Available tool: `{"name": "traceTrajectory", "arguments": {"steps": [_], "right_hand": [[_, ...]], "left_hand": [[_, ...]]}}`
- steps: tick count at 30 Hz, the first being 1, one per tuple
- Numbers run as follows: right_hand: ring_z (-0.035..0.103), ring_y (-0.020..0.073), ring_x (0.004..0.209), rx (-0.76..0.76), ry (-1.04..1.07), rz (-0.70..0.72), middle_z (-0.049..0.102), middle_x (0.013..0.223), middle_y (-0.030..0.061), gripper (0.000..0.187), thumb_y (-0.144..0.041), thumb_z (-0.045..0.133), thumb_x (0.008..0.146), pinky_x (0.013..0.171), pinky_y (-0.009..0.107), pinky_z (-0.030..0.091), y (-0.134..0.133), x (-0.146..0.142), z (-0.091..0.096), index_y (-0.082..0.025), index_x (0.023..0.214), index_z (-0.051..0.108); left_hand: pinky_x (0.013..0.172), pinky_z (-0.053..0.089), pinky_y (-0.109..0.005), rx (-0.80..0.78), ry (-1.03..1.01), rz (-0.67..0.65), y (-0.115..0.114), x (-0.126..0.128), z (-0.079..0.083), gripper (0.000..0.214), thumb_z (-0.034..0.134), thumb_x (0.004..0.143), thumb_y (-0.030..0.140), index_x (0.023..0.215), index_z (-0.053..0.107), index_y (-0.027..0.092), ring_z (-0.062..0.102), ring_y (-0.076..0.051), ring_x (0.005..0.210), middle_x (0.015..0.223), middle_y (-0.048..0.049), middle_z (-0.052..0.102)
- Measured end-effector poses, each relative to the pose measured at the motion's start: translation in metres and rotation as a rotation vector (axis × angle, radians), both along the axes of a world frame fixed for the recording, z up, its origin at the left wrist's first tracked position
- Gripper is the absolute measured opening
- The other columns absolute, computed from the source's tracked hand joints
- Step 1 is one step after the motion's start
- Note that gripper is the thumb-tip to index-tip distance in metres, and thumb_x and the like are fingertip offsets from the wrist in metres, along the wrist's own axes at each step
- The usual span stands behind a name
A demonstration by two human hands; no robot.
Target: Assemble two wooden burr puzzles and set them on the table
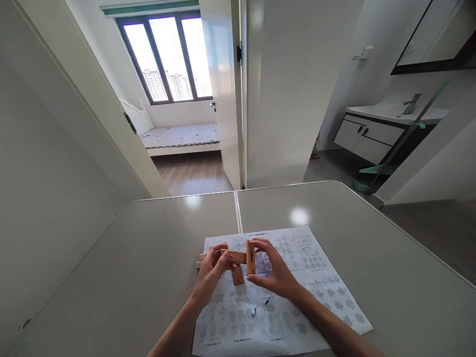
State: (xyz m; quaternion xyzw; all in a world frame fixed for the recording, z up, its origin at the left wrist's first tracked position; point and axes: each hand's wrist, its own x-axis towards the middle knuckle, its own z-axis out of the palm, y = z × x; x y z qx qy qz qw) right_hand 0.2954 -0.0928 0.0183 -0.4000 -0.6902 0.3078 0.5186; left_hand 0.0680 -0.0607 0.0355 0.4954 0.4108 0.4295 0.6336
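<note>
Light-brown notched wooden puzzle bars [238,257], over the white printed sheet [316,277], are pinched at their ends by the closed left hand [210,271] and right hand [275,275] (probably light, stiff, slightly slippery).

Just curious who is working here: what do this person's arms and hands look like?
Both the left hand and right hand are bare: no gloves, rings or watch show. The forearms are bare too, with no sleeves in view.
</note>
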Motion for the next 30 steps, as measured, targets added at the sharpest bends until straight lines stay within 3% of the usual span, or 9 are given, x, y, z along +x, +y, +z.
{"name": "traceTrajectory", "arguments": {"steps": [9, 20, 30], "right_hand": [[0.054, 0.0366, 0.138, 0.051, -0.065, -0.021, 0.052, 0.149, 0.0151, 0.081, -0.043, 0.086, 0.082, 0.114, 0.055, 0.051, -0.001, 0.000, -0.004, -0.029, 0.150, 0.045], [0.055, 0.0337, 0.139, 0.003, -0.006, 0.041, 0.050, 0.154, 0.0135, 0.083, -0.044, 0.083, 0.087, 0.117, 0.052, 0.049, -0.005, 0.001, -0.004, -0.031, 0.156, 0.038], [0.049, 0.0344, 0.146, 0.000, -0.043, 0.070, 0.052, 0.155, 0.0135, 0.080, -0.044, 0.083, 0.087, 0.120, 0.053, 0.046, -0.002, 0.003, -0.004, -0.029, 0.155, 0.044]], "left_hand": [[0.091, 0.060, -0.034, -0.148, -0.124, -0.030, 0.002, 0.000, -0.003, 0.045, 0.078, 0.090, 0.053, 0.115, 0.069, 0.017, 0.070, -0.016, 0.085, 0.102, -0.0052, 0.070], [0.086, 0.058, -0.033, -0.235, -0.168, -0.102, 0.001, 0.000, -0.005, 0.048, 0.082, 0.087, 0.049, 0.119, 0.070, 0.016, 0.070, -0.016, 0.083, 0.104, -0.0077, 0.072], [0.072, 0.051, -0.027, -0.226, -0.134, -0.167, 0.004, -0.002, -0.012, 0.051, 0.081, 0.087, 0.051, 0.122, 0.069, 0.016, 0.059, -0.010, 0.068, 0.085, -0.0008, 0.064]]}}
